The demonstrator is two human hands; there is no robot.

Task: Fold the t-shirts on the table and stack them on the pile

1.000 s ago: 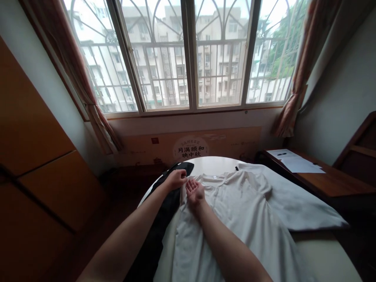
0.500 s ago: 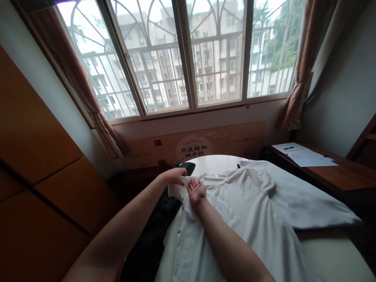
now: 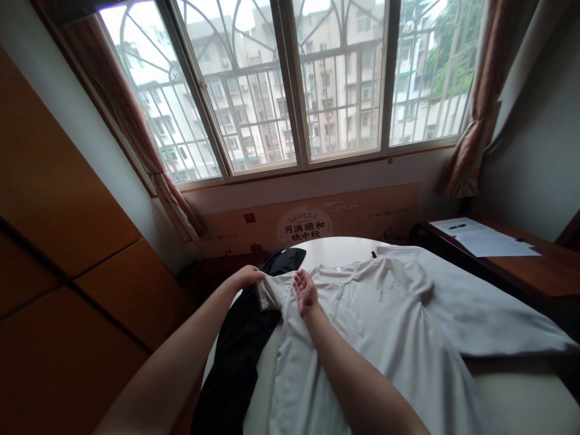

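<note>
A white short-sleeved T-shirt (image 3: 362, 326) lies spread over a pale round table (image 3: 326, 244), its neckline toward the window. My left hand (image 3: 250, 276) is closed on the end of the shirt's left sleeve and pulls it out sideways, so the cloth along the shoulder is taut. Resting at the shirt's left shoulder, my right hand (image 3: 306, 294) has its palm turned up and its fingers stretched out, slightly curled. Beneath the sleeve and beside the shirt lies a black garment (image 3: 238, 356). To the right, a white garment (image 3: 480, 314) lies partly under the shirt.
A brown desk (image 3: 555, 275) with paper sheets (image 3: 489, 238) stands at the right. Wooden cabinet panels (image 3: 109, 290) rise on the left. Behind the table are a printed banner (image 3: 353, 220) and a barred window (image 3: 254, 115) with tied curtains (image 3: 473, 145).
My left hand has moved left, away from my right hand, drawing the sleeve outward and flattening it. My right hand stays at the shoulder. The view has shifted slightly.
</note>
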